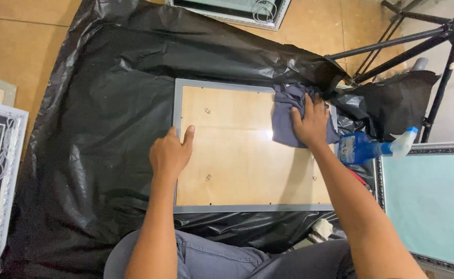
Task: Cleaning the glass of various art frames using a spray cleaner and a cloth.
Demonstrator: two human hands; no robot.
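A grey picture frame [252, 208] lay face down on a black plastic sheet [108, 129] spread over the floor, its wooden backing board [237, 155] facing up. The left hand [170, 152] rested on the frame's left edge, fingers loosely curled and thumb out, gripping nothing. The right hand [310, 124] pressed flat and open on a grey-purple cloth [283, 121] at the far right corner of the backing. Just right of that hand a blue spray bottle [363, 147] lay on its side. A larger frame with a pale green panel [431, 206] sat at the right, and black tripod legs [418, 46] stood beyond it.
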